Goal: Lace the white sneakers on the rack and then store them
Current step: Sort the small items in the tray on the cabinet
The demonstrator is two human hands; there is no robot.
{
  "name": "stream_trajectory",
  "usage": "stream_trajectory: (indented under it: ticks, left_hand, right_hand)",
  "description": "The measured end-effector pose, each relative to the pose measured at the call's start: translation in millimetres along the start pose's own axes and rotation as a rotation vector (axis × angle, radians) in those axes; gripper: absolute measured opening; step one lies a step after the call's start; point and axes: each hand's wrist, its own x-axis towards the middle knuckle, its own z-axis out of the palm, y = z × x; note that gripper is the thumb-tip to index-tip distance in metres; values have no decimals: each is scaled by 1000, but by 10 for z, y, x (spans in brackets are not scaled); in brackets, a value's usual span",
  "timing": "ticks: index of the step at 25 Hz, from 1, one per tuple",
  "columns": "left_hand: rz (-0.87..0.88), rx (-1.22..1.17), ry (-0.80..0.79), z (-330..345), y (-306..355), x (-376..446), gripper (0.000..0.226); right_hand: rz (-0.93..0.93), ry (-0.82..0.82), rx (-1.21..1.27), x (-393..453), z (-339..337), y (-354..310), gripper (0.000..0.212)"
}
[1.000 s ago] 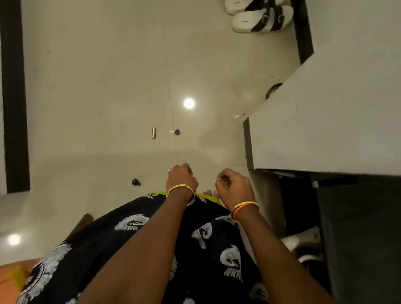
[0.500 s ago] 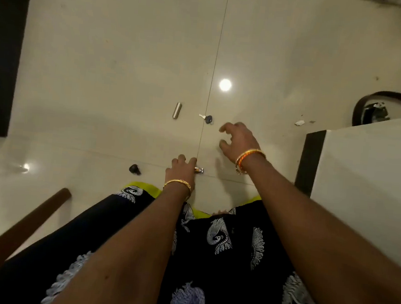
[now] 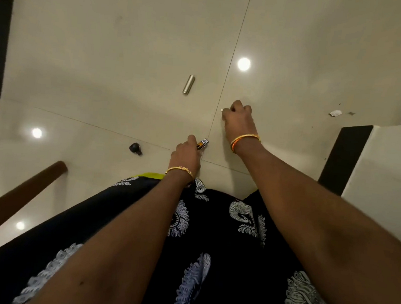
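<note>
No white sneakers show in the head view. My right hand [image 3: 240, 117] reaches down to the tiled floor. Its fingers are curled round a small key, and only the key's silver tip [image 3: 221, 109] sticks out to the left. My left hand [image 3: 186, 154] is lower and nearer to me, pinching a small orange and black object [image 3: 202, 143] at the fingertips. Both wrists wear bangles. My dark patterned clothing fills the bottom of the view.
A metal cylinder [image 3: 189, 84] lies on the floor ahead of my hands, and a small black piece [image 3: 135, 148] lies left of my left hand. A white scrap [image 3: 335, 113] and a white cabinet top [image 3: 388, 156] are on the right. A brown pole [image 3: 13, 198] slants at the left.
My view dropped closer to the floor and the sandals left it. My right hand reached forward and closed on the key that lay by the tile joint. My left hand stayed low.
</note>
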Motion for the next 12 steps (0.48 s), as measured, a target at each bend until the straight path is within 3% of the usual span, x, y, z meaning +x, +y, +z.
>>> stream_trajectory:
  ticks: [2,8,12]
  left_hand:
    - [-51,-161,0,-79,49,-124,27]
    - [-193,-329,12,-448,394,-633,15]
    - [-91,-417,54,-901,758,-1205,20]
  right_hand:
    - [96,-6,163,-169,-20,72,28]
    - [582,45,1156,-868,-631,-41,18]
    - [734,-29,1517,-1497,-1270,-228,29]
